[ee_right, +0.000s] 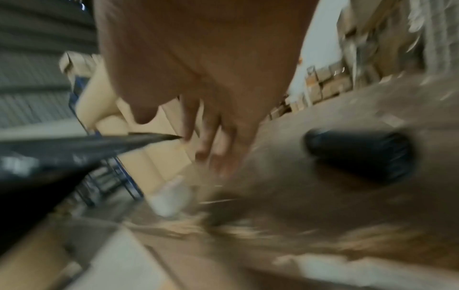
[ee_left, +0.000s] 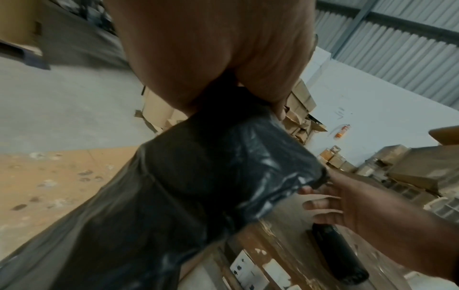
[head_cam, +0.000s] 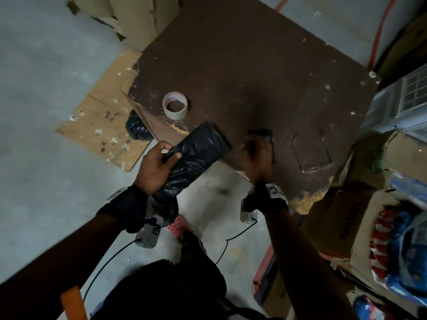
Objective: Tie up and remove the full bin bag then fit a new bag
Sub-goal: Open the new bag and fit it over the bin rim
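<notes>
My left hand (head_cam: 159, 162) grips a folded black bin bag (head_cam: 196, 155) by its near half, and the bag's far end sticks out over the front edge of the brown table (head_cam: 254, 65). The same bag (ee_left: 223, 176) fills the left wrist view under my left palm (ee_left: 211, 58). My right hand (head_cam: 256, 155) hovers over the table edge with fingers (ee_left: 320, 204) straight and holding nothing, close to the bag's end. A black roll of bags (head_cam: 261, 132) lies on the table just past it, also seen as the roll (ee_right: 357, 155) beside my right hand (ee_right: 211, 137).
A roll of pale tape (head_cam: 175, 105) stands near the table's left corner, and a pair of glasses (head_cam: 314, 155) lies to the right. Cardboard boxes (head_cam: 369, 215) crowd the right side. A black bag (head_cam: 136, 128) sits under the table. Flat cardboard (head_cam: 99, 125) lies on the concrete floor.
</notes>
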### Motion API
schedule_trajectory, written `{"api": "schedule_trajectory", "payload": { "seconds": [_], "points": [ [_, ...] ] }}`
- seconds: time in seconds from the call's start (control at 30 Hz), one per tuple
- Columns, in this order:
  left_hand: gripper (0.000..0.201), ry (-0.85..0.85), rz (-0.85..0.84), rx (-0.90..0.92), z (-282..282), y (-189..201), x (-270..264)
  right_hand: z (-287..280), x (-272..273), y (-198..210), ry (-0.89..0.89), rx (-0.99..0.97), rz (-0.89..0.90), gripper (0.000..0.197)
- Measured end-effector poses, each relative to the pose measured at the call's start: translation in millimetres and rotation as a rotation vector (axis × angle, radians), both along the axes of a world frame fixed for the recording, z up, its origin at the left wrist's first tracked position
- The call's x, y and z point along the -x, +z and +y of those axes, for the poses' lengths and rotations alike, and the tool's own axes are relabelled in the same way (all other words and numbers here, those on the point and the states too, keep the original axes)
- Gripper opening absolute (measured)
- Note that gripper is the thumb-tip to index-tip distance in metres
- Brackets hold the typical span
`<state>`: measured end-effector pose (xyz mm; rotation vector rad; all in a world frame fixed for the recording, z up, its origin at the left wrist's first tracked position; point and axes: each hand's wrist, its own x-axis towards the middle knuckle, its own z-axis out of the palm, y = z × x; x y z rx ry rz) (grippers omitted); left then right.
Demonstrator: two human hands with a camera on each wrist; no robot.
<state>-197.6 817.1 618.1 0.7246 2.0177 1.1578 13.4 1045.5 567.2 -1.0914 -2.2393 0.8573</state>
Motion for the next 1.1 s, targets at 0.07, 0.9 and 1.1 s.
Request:
{"api": "schedule_trajectory", "payload": {
  "seconds": [0.07, 0.9, 1.1],
  "points": [
    [0.022, 0.036, -0.007, -0.048, -15, 8, 2, -22, 26, 11, 0.046, 0.285, -0.058, 0.029],
    [0.004, 0.542, -0.188, -0.175, -512, 45, -113, -472, 203, 165, 1.023, 0.578, 0.079, 0.010],
    [0.002, 0.704, -0.274, -0.132, -623, 35, -174, -565, 229, 151, 0.917, 0.689, 0.132, 0.004]
  ]
}}
